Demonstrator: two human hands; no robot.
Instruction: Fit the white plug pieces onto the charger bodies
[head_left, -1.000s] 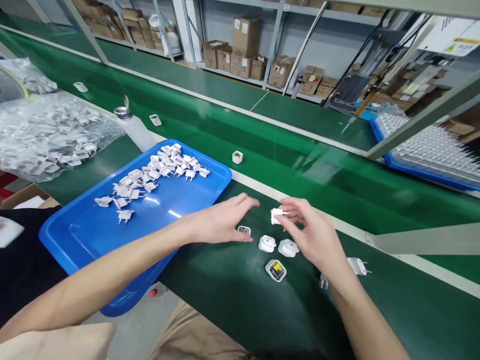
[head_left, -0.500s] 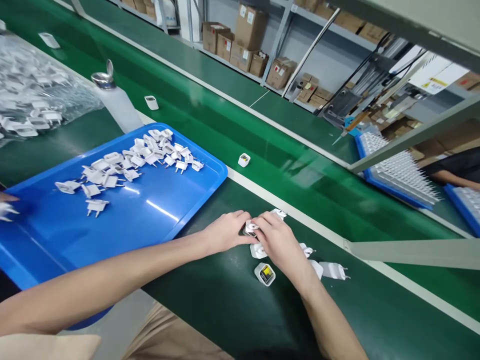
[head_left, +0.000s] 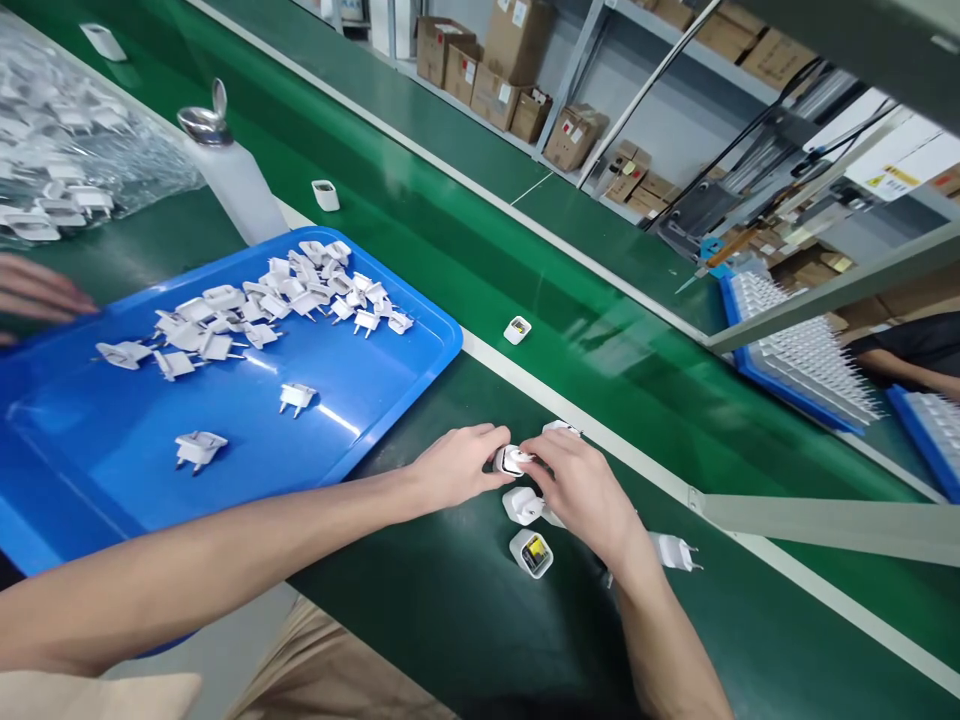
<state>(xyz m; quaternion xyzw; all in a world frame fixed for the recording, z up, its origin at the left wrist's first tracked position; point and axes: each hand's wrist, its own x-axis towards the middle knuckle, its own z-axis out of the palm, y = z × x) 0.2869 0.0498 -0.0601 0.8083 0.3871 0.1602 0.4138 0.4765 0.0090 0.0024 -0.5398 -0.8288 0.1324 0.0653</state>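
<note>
One white housing (head_left: 502,462), partly hidden, pinched by left hand (head_left: 459,464); right hand (head_left: 583,487) grips plug cap (head_left: 516,456), also part-covered.

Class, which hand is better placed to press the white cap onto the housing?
Probably the right hand: it is already at the white cap, while the left hand grips the housing from the side.

This is a factory — conveyor belt (head_left: 600,372), tray (head_left: 247,420) of plug parts (head_left: 298,399), shelving (head_left: 577,62) (stacked with cartons (head_left: 519,45)).
</note>
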